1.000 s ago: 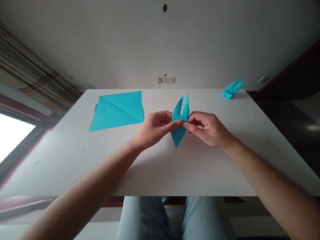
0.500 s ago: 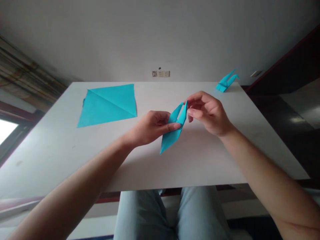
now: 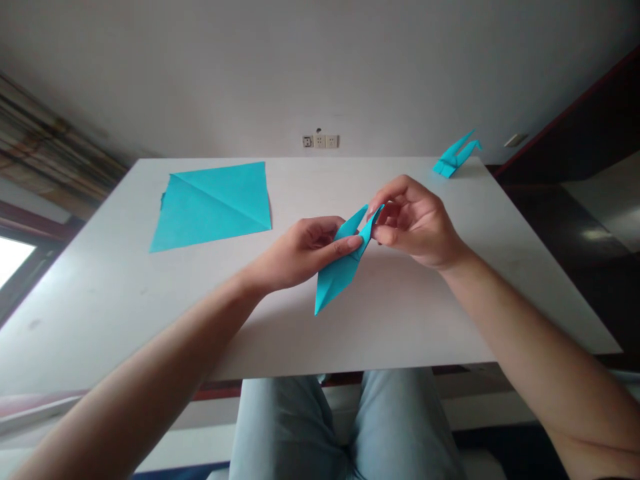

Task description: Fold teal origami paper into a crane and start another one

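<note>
A folded blue paper (image 3: 337, 277) with two narrow upper points is held above the table, its wide lower tip pointing down toward me. My left hand (image 3: 310, 252) pinches it at the middle, thumb on top and the fingers behind. At the right-hand upper point, my right hand (image 3: 413, 223) has its fingers closed around the paper, and that point looks bent to the right. Part of the right point is hidden by the fingers.
A flat blue sheet (image 3: 215, 207) with a diagonal crease lies at the back left of the white table (image 3: 125, 300). A folded blue paper crane (image 3: 453, 160) stands at the back right corner. Wall sockets (image 3: 320, 141) are behind the table.
My right fingers have closed on the right upper point, which now bends rightward instead of standing straight. The folded paper's lower tip has shifted slightly left and down.
</note>
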Demonstrator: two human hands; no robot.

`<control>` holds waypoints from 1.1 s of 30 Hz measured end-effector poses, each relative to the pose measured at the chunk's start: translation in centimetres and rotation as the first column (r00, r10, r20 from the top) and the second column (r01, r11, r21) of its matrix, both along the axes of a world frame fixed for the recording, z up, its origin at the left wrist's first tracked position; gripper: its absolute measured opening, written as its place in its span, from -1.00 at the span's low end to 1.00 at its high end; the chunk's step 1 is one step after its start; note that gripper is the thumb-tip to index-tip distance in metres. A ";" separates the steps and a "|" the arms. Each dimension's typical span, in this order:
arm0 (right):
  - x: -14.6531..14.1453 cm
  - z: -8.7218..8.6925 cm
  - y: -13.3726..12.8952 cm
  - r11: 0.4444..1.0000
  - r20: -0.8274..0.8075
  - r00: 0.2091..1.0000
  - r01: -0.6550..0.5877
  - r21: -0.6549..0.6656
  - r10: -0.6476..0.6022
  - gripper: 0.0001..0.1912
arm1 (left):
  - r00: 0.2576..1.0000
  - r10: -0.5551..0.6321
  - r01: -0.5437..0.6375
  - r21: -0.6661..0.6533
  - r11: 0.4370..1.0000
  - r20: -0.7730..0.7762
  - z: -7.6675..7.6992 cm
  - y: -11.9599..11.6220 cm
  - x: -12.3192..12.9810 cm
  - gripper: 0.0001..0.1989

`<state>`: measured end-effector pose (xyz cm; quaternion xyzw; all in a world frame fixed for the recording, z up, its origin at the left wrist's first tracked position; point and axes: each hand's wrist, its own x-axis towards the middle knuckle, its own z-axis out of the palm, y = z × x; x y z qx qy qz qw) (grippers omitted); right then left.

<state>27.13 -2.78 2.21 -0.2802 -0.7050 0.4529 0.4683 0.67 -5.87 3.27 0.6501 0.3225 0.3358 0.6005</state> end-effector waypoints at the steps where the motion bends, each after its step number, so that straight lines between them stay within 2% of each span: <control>1: 0.0 0.1 -0.1 1.000 0.012 1.000 0.013 0.000 -0.013 -0.62 | 1.000 0.011 -0.011 0.006 1.000 0.014 0.0 0.0 0.1 -0.36; 5: 0.0 0.4 -0.4 0.999 0.028 1.000 0.009 0.039 -0.010 -0.66 | 1.000 0.011 -0.011 -0.005 1.000 0.022 0.1 0.0 0.3 -0.36; 9: 0.4 0.8 -0.6 0.998 0.044 0.999 -0.031 0.050 0.029 -0.80 | 1.000 -0.003 0.003 -0.042 0.999 0.012 0.4 -0.1 0.0 -0.38; 17: 0.7 1.0 -0.4 0.997 0.057 0.998 -0.020 0.078 0.015 -0.74 | 0.999 -0.037 0.037 -0.077 0.996 0.012 0.6 -0.2 -0.3 -0.40; 20: 0.4 0.6 -0.5 0.996 0.026 1.000 -0.006 0.089 0.003 -0.71 | 0.999 0.009 -0.007 -0.055 0.998 0.046 0.1 -0.1 -0.1 -0.42; 23: 0.1 0.6 -0.8 0.987 0.063 0.996 0.060 0.149 -0.070 -0.73 | 0.995 0.084 -0.083 -0.019 0.996 0.057 -0.4 0.0 0.2 -0.40; 26: -0.1 0.8 -1.3 0.946 0.125 0.976 0.136 0.294 -0.179 -0.82 | 0.978 0.205 -0.209 0.103 0.973 0.044 -0.7 -0.1 0.3 -0.39; 28: -0.2 0.7 -1.6 0.926 0.116 0.969 0.167 0.338 -0.217 -0.87 | 0.959 0.280 -0.283 0.195 0.939 0.048 -0.7 -0.2 0.3 -0.41; 30: -0.2 0.6 -1.8 0.930 0.104 0.969 0.183 0.318 -0.226 -0.88 | 0.946 0.319 -0.323 0.248 0.914 0.057 -0.7 -0.4 0.3 -0.43; 33: -0.4 0.4 -2.1 0.944 0.085 0.972 0.191 0.268 -0.221 -0.82 | 0.948 0.313 -0.317 0.255 0.914 0.055 -0.7 -0.5 0.2 -0.43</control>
